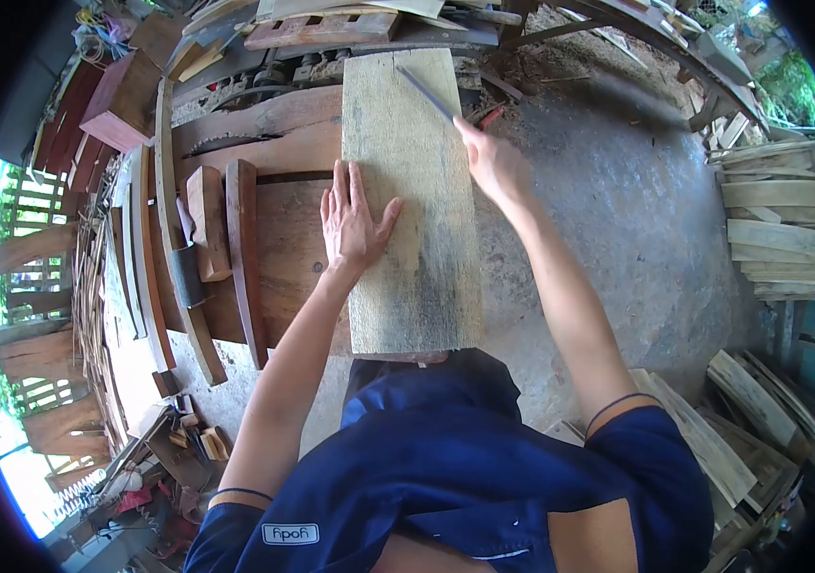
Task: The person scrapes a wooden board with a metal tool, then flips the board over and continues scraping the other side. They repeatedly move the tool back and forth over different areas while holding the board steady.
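A wide, rough-sawn pale board [422, 258] with grey stains lies lengthwise in front of my body, its near end close to my waist. My left hand [355, 220] rests flat on the board's left side, fingers stretched forward and thumb out to the side. At the board's far right edge, my right hand [498, 164] is closed around one end of a long, thin, grey metal blade-like tool [423, 91]. The tool slants forward and left over the far end of the board. Its handle is hidden in my fist.
A toothed saw blade [235, 141] shows in the wooden bench [283, 224] to the left. Several timber pieces, including a dark red-brown strip [245, 258], lie there. Stacked planks [780, 220] stand at the right, beyond the concrete floor [608, 239]. More boards [698, 439] lie lower right.
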The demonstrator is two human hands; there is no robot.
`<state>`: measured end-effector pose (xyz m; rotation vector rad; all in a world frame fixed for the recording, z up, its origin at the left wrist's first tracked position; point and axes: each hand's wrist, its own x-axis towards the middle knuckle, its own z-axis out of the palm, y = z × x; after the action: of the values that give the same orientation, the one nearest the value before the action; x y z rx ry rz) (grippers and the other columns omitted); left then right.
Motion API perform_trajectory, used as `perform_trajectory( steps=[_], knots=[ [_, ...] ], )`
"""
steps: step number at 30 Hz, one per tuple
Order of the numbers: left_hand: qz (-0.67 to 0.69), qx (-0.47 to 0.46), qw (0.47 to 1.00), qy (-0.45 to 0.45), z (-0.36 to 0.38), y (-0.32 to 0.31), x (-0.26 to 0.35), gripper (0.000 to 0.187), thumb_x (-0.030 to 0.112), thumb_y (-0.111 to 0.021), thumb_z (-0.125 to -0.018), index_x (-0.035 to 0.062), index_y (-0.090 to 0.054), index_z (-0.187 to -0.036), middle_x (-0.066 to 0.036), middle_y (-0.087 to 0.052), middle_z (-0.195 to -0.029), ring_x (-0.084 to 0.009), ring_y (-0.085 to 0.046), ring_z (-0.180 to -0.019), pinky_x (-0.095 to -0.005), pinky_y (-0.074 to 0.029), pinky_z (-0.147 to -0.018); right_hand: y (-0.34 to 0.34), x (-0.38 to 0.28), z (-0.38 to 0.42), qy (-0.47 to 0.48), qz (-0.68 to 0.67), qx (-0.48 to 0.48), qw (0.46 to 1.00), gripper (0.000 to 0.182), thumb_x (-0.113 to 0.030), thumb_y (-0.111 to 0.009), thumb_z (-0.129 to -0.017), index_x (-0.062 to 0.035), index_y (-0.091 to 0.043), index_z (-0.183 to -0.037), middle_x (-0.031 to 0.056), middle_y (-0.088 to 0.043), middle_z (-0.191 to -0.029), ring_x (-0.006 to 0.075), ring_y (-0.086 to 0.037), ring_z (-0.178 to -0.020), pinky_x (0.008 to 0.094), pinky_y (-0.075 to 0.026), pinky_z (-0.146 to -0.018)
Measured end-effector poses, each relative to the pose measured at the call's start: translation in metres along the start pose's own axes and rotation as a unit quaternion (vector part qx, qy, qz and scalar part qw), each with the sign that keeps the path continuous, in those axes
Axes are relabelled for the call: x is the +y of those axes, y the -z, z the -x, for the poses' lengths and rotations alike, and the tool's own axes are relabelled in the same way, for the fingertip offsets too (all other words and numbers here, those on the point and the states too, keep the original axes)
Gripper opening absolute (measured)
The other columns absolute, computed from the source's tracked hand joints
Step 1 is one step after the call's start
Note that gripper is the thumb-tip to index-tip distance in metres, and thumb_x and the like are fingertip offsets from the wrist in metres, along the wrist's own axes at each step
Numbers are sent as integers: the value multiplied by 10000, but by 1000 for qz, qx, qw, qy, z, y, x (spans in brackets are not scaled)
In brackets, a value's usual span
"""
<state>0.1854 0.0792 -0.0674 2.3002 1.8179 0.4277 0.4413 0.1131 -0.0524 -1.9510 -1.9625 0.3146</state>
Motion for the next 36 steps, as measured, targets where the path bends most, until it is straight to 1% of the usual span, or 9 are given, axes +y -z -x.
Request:
perform_trajectory(
  steps=[5,11,17,18,22,25,30,32,36],
  knots=[
    [-2,-7,1000,3,1,5,3,981,651,-478,-961,-45,-159,-1575,-266,-173,-1633,-363,-213,-1521,-473,-152,-1247,-4,-1,57,50,-25,-6,998,382,-186,-513,-1045,-198,-582,-1421,30,-581,-561,77,-419,-373,265,-296,-307],
    [-1,-11,1000,5,1,2,2,992,661,-479,-954,-38,-152,-1579,-249,-167,-1641,-353,-206,-1525,-468,-148,-1249,-8,10,-45,24,34,36,998,446,-178,-542,-1039,-258,-521,-1477,32,-633,-598,85,-425,-381,274,-310,-328],
    [16,0,1000,8,1,6,2,972,639,-504,-956,-30,-166,-1575,-265,-193,-1628,-388,-219,-1511,-494,-173,-1235,0,-10,49,26,-4,1,1000,380,-259,-550,-1043,-251,-587,-1421,28,-605,-562,84,-461,-377,294,-328,-323],
    [14,0,1000,6,0,6,2,972,637,-506,-957,-31,-164,-1575,-265,-189,-1628,-387,-217,-1512,-494,-173,-1235,-10,1,53,104,12,81,991,369,-245,-527,-1052,-234,-592,-1414,13,-595,-571,63,-426,-370,283,-297,-310],
    [12,-8,1000,2,0,3,1,968,625,-512,-960,-36,-161,-1575,-265,-178,-1631,-384,-209,-1515,-491,-167,-1238,1,3,-19,16,7,-22,1000,384,-218,-493,-1059,-252,-569,-1434,67,-645,-639,97,-508,-404,273,-375,-330],
    [12,-13,1000,2,0,3,1,965,617,-516,-961,-38,-158,-1574,-264,-174,-1632,-383,-203,-1517,-493,-163,-1239,-5,7,-62,61,55,87,993,382,-221,-471,-1067,-257,-564,-1437,48,-616,-600,103,-509,-411,276,-375,-333],
    [20,-15,1000,9,0,8,3,968,611,-524,-959,-36,-155,-1576,-264,-175,-1631,-383,-197,-1518,-497,-157,-1240,-4,0,5,27,-11,20,999,387,-239,-480,-1069,-271,-556,-1446,12,-576,-550,89,-482,-394,281,-326,-315],
    [29,-21,999,12,0,6,3,974,606,-535,-953,-34,-150,-1578,-263,-164,-1635,-382,-187,-1521,-500,-151,-1239,2,2,24,61,60,8,996,381,-245,-488,-1068,-271,-564,-1440,3,-566,-550,72,-451,-381,266,-288,-307],
    [14,-17,1000,-3,-1,4,1,975,606,-537,-952,-32,-148,-1579,-262,-157,-1637,-381,-183,-1522,-503,-154,-1237,-5,17,-61,27,13,6,1000,383,-227,-488,-1059,-258,-572,-1432,59,-631,-604,148,-550,-419,331,-387,-345]
  ],
)
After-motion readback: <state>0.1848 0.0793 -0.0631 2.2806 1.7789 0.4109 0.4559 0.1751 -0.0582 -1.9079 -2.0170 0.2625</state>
